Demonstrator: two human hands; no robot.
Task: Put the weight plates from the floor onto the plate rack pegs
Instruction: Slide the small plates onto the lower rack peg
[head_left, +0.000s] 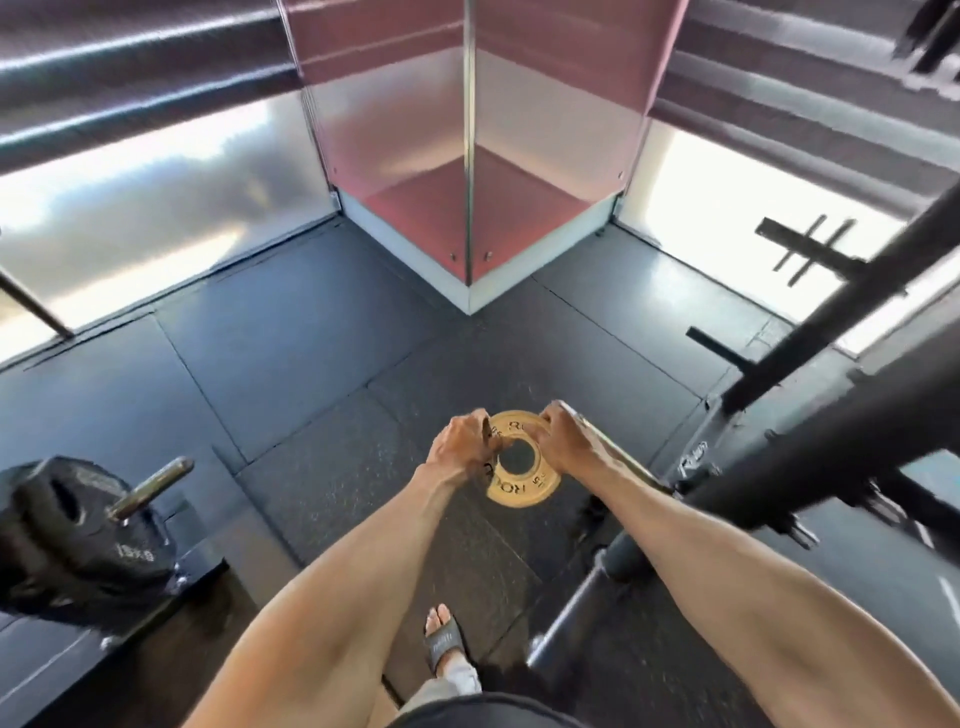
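Observation:
A small gold weight plate (524, 486) with black lettering and a round centre hole is held over the dark rubber floor in the middle of the view. My left hand (460, 447) grips its left edge, fingers curled round the rim. My right hand (563, 436) grips its upper right edge. At the lower left, the plate rack (171, 577) carries black plates (78, 530) on a chrome peg (153, 488) whose bare end sticks out toward the middle.
Black steel rack beams (831, 322) and a bar (587, 618) cross the right side. A pink-panelled pillar (467, 156) stands ahead at the corner, with bright windows on both sides. My sandalled foot (444, 644) is on the floor mat below the plate.

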